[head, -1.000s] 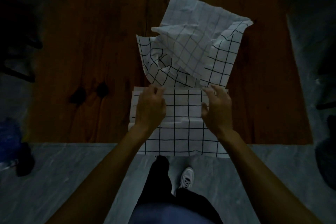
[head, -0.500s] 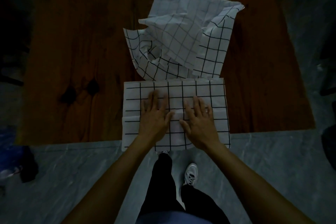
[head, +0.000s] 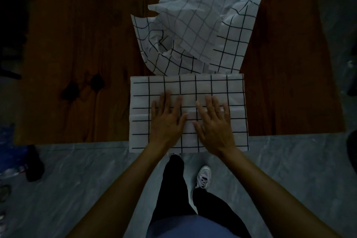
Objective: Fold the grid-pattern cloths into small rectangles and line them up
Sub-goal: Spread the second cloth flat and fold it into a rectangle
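Observation:
A white cloth with a black grid, folded into a wide rectangle [head: 193,87], lies at the near edge of the wooden table [head: 77,44] and overhangs it slightly. My left hand [head: 167,121] and my right hand [head: 214,123] lie flat on it side by side, fingers straight and spread, pressing it down. Behind it a crumpled pile of grid-pattern cloth [head: 201,27] sits unfolded, its near edge touching the folded one.
The dark brown table stretches left and right of the cloths, with two dark knots [head: 83,87] in the wood on the left. Grey marble floor [head: 87,179] lies below the table edge, with my legs and a white shoe [head: 203,177] on it. Dim objects stand at the left.
A second ago both hands held the cloth's far edge. They have since come down flat onto the folded cloth, and they have stayed there pressing for the last half second.

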